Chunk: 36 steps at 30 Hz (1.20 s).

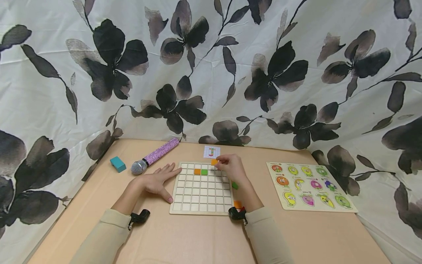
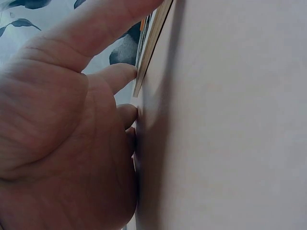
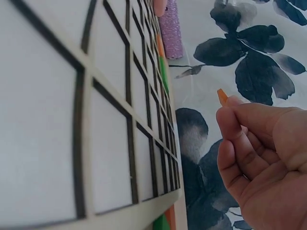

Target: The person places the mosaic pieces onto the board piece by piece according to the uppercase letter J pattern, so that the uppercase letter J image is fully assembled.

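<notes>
A grid board [image 1: 202, 200] with white square cells lies on the table, holding one orange tile [image 1: 197, 171] and one green tile [image 1: 204, 172] side by side near its far edge. My right hand [image 1: 232, 168] pinches another orange tile [image 3: 222, 97] between thumb and index finger, above the board's far right part. The left hand [image 1: 157, 182] lies with fingers spread at the board's left side, thumb and index fingertips right at its edge. Just beyond the board is a small pattern card [image 1: 211, 151] with a coloured J-like shape on a grid.
Green pieces [image 1: 234, 185] and orange pieces [image 1: 237, 204] lie along the board's right edge, partly hidden by the right forearm. A glittery purple microphone [image 1: 161, 152] and a teal block [image 1: 118, 164] are at the back left. A fruit picture board [image 1: 310, 187] lies at the right.
</notes>
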### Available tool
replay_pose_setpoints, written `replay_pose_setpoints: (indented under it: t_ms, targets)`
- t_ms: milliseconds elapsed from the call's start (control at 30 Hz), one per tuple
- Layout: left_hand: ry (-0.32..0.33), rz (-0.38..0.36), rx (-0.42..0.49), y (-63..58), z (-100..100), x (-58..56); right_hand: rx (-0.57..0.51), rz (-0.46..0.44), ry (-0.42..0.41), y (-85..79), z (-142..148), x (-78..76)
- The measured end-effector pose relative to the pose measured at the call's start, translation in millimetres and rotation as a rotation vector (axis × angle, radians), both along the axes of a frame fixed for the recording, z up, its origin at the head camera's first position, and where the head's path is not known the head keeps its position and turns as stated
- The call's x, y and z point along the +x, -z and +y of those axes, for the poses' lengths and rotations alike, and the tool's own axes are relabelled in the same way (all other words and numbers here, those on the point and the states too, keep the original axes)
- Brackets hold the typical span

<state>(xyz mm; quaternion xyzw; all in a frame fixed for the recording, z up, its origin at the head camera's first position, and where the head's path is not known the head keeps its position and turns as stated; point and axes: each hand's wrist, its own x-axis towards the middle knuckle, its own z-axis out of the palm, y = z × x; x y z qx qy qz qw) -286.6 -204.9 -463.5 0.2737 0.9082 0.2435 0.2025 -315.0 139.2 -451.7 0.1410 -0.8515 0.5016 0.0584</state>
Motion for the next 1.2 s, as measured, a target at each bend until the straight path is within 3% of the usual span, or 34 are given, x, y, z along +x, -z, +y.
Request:
replay_pose_setpoints:
  t_ms: [467, 633, 1200]
  targets:
    - [0.001, -0.006, 0.007, -0.2, 0.0, 1.0, -0.019, -0.092, 0.021, 9.8, -3.9, -0.7]
    - [-0.001, -0.007, 0.010, -0.6, 0.2, 1.3, -0.040, -0.121, -0.006, 15.0, -2.8, -2.0]
    - [-0.002, -0.003, 0.006, 1.4, 0.0, -0.2, 0.055, -0.067, -0.063, 28.2, -1.0, -6.7]
